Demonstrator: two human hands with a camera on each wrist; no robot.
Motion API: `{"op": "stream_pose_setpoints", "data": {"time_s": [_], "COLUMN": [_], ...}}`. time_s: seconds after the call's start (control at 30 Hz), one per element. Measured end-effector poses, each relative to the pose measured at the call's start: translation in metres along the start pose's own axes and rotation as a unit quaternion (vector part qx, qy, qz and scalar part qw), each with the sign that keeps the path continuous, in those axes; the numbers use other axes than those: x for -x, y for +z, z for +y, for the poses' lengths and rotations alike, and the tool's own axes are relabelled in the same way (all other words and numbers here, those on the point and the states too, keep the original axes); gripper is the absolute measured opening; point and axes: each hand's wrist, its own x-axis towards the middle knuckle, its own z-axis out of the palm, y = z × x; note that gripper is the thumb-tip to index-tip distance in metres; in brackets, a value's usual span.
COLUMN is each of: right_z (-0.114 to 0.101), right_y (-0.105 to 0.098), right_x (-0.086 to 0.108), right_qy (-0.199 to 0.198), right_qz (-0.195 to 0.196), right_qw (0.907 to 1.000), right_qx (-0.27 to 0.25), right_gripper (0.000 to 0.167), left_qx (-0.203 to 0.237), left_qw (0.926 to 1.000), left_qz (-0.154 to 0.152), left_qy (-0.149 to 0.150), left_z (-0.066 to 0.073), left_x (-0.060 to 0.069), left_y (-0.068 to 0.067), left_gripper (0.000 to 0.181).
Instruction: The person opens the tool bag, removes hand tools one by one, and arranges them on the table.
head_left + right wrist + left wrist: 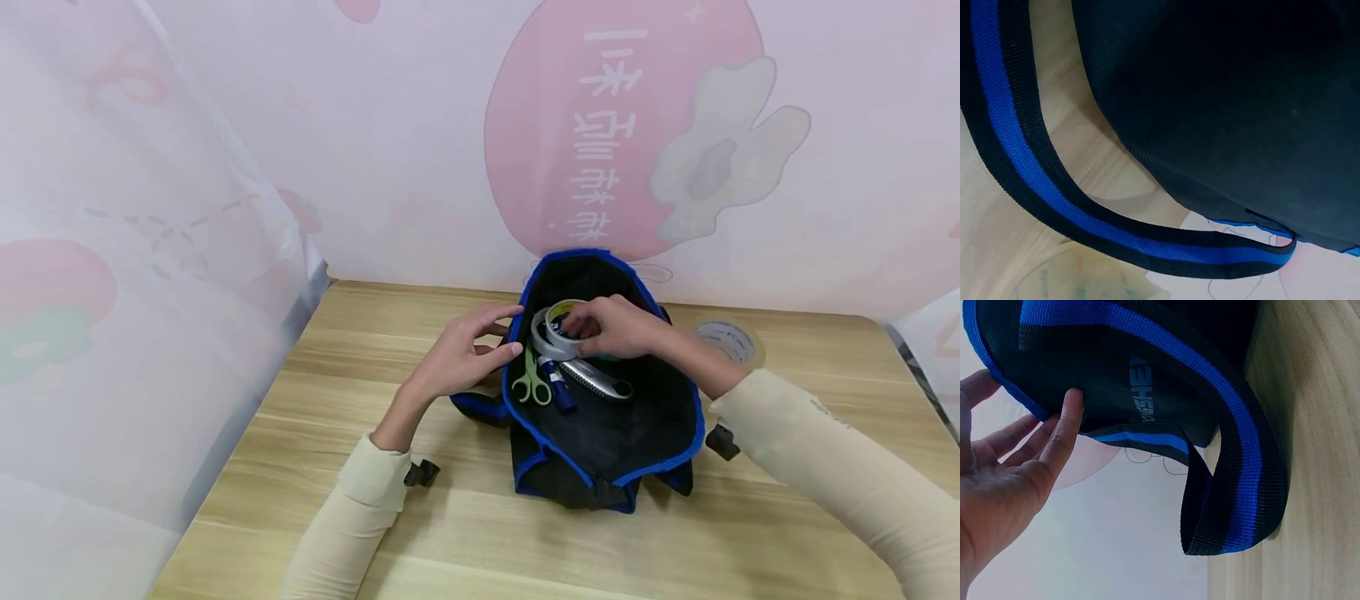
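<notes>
A black tool bag (607, 425) with blue edging lies with its mouth facing up. The left hand (461, 350) touches the bag's left rim with extended fingers; in the left wrist view, the left hand (1016, 469) rests against the fabric. Inside the bag, the right hand (618, 325) pinches the wall of a tape roll (557, 315), its curled fingertips partly in the hole. Under that roll sits a grey tape roll (538, 335). Green-handled scissors (532, 386), a dark blue tube (558, 387) and a silver utility knife (596, 379) lie below. The right wrist view shows no hand.
Another tape roll (726, 342) lies on the wooden table (360, 350) right of the bag. A blue-striped handle (1241, 444) loops out from the bag's side, and another strap (1116, 234) curves on the opposite side. A printed cloth (412, 167) hangs behind.
</notes>
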Motion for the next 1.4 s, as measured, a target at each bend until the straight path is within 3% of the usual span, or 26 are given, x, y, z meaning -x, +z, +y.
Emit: {"op": "stream_pose_setpoints", "data": {"time_s": [0.2, 0.4, 0.8, 1.07, 1.4], "right_z": [-0.003, -0.002, -0.018, -0.035, -0.031], "right_y": [0.006, 0.005, -0.016, -0.036, -0.051], "right_x": [-0.001, 0.003, 0.026, 0.055, 0.083], "right_qy": [0.009, -0.002, -0.029, -0.026, -0.009], "right_qz": [0.016, 0.069, 0.129, 0.2, 0.27], "right_qw": [0.9998, 0.9975, 0.9907, 0.9787, 0.961], "right_qx": [0.009, 0.014, -0.031, -0.038, -0.061], "right_gripper": [0.028, 0.019, 0.02, 0.019, 0.02], "left_qx": [0.0, 0.001, -0.007, -0.008, -0.008], "left_qw": [1.0, 1.0, 1.0, 0.9999, 0.9999], "left_qz": [-0.001, -0.004, -0.006, -0.008, -0.005], "left_qy": [0.0, 0.001, 0.001, -0.003, -0.006], "left_z": [0.0, 0.0, 0.0, 0.001, 0.004], "left_x": [0.0, 0.0, -0.002, -0.002, 0.0], "left_y": [-0.001, 0.0, -0.005, -0.006, -0.006], "left_gripper": [0.055, 0.055, 0.056, 0.057, 0.055]}}
